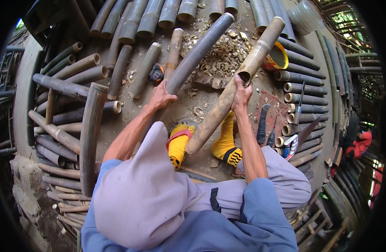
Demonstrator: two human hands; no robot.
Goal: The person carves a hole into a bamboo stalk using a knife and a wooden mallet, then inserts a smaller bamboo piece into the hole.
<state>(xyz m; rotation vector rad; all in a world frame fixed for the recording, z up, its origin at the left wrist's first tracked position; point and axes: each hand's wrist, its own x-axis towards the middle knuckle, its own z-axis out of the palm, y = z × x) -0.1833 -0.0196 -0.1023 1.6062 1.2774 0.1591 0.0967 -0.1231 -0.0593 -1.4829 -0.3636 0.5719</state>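
My right hand grips a long tan bamboo tube that slants from lower left to upper right. A dark notch is cut in its upper side, just above my fingers. On the left, my left hand is closed round a dark grey bamboo tube, held at a similar slant. Part of its lower end is hidden behind my arm and knee. Between the two tubes lies a heap of pale wood chips. My feet in yellow socks rest beneath the tubes.
A black and orange tape measure lies left of the dark tube. At right are a yellow bucket, a black-handled blade, a knife and a saw. Stacked bamboo tubes surround me. A person in red is far right.
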